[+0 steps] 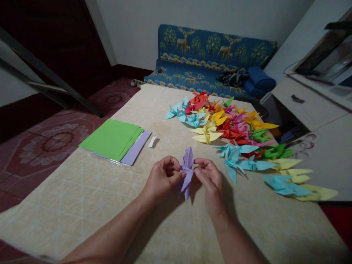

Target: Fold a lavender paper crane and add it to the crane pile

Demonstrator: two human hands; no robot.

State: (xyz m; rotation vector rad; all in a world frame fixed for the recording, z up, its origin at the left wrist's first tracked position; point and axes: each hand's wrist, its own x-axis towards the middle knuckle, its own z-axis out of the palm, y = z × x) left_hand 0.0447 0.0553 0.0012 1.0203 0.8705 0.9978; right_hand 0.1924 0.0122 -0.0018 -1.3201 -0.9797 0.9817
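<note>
A purple origami crane (187, 172) is held up between my two hands over the table. My left hand (164, 176) pinches its left side, thumb across the middle fold. On the other side, my right hand (209, 181) has its thumb and fingertips closed at the crane's right edge. The crane's wings point away from me and toward me. Right of my hands lie blue paper cranes (233, 161), part of a large pile of finished cranes (220, 117) in red, orange, yellow, pink, green and blue.
Green paper sheets (110, 137) lie over purple paper (136, 148) on the table's left. A small white scrap (152, 142) sits beside them. Beyond the pale tablecloth (110, 198) stands a blue patterned sofa (214, 47). A white cabinet (324, 154) borders the right; a ladder (49, 73) leans left.
</note>
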